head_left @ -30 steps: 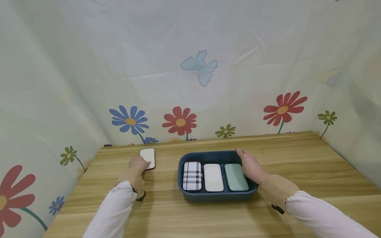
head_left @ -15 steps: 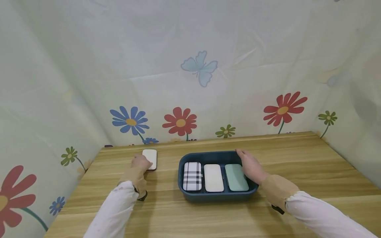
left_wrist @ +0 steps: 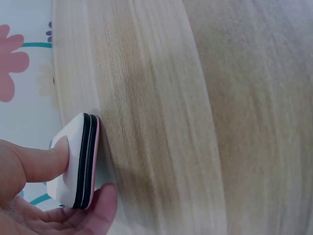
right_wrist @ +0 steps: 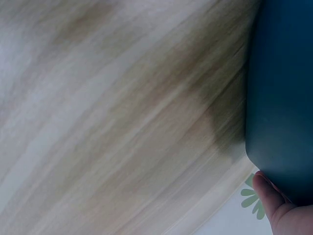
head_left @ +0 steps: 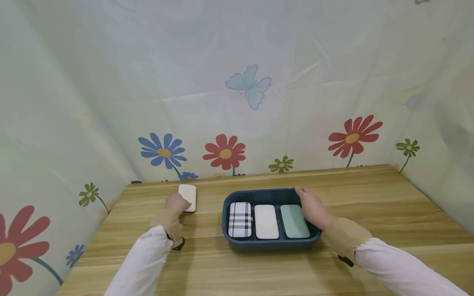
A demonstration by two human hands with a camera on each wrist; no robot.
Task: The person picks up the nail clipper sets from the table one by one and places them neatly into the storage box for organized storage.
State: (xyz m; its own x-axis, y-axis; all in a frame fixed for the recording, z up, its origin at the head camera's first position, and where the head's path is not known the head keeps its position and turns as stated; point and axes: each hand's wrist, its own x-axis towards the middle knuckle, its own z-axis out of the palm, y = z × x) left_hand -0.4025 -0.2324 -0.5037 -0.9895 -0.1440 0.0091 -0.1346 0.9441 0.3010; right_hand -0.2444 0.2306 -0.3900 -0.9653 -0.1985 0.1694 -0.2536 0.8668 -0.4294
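Observation:
My left hand (head_left: 175, 203) pinches a slim rounded case (head_left: 187, 194) at the back left of the table. In the left wrist view the case (left_wrist: 73, 166) stands tilted, with a white top, dark edges and a pink underside. The thumb presses its white face, and the other fingers curl below it. My right hand (head_left: 314, 209) grips the right end of a dark blue bin (head_left: 272, 246), thumb at the back corner of the rim. Inside the bin lie a plaid case (head_left: 240, 219), a white case (head_left: 266, 222) and a green case (head_left: 295, 221), side by side.
The wooden table (head_left: 222, 273) carries the bin right of its middle. A pale curtain (head_left: 318, 94) printed with flowers and a butterfly hangs behind the table and along both sides.
My left hand and the case it pinches have shifted slightly to the right. The right hand keeps its grip on the bin, which has not moved.

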